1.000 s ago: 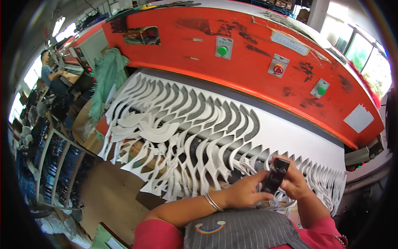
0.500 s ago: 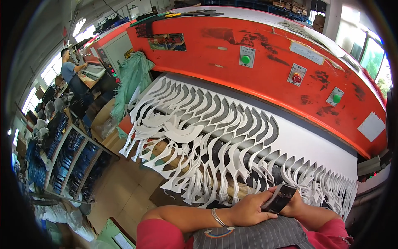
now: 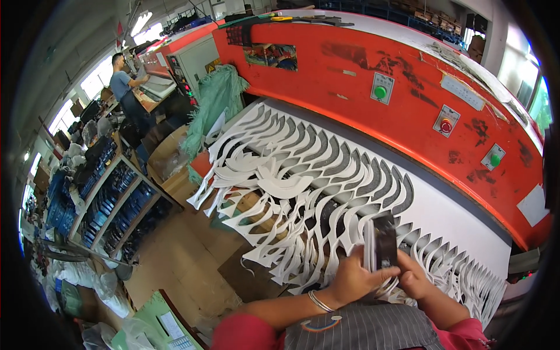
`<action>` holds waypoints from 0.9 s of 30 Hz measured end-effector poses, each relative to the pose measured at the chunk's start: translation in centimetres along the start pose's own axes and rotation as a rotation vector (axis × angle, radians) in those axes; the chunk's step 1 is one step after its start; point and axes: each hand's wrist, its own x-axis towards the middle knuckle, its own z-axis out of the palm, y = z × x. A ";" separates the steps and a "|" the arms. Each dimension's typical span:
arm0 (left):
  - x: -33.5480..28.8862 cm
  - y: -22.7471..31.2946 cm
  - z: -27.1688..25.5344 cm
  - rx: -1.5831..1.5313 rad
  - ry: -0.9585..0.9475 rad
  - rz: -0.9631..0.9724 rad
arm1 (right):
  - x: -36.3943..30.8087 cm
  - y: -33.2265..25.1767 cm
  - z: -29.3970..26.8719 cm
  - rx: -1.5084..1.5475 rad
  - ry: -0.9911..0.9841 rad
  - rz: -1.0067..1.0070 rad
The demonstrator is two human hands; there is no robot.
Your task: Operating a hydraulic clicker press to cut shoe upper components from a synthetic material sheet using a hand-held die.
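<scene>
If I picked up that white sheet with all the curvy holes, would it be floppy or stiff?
The white sheet with curved cut-out holes is probably floppy, since its wavy strips droop at the front. It might feel light there, because so much is cut away. Its narrowest strips could tear if tugged.

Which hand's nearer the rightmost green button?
Right. In the picture, the right hand is below and left of the rightmost green button; the left hand is farther left, at the dark block. Neither touches the button.
</scene>
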 end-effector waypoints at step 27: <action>5.8 1.8 -4.4 0.822 -0.392 0.939 | -3.5 -3.5 -6.7 -0.047 0.819 0.006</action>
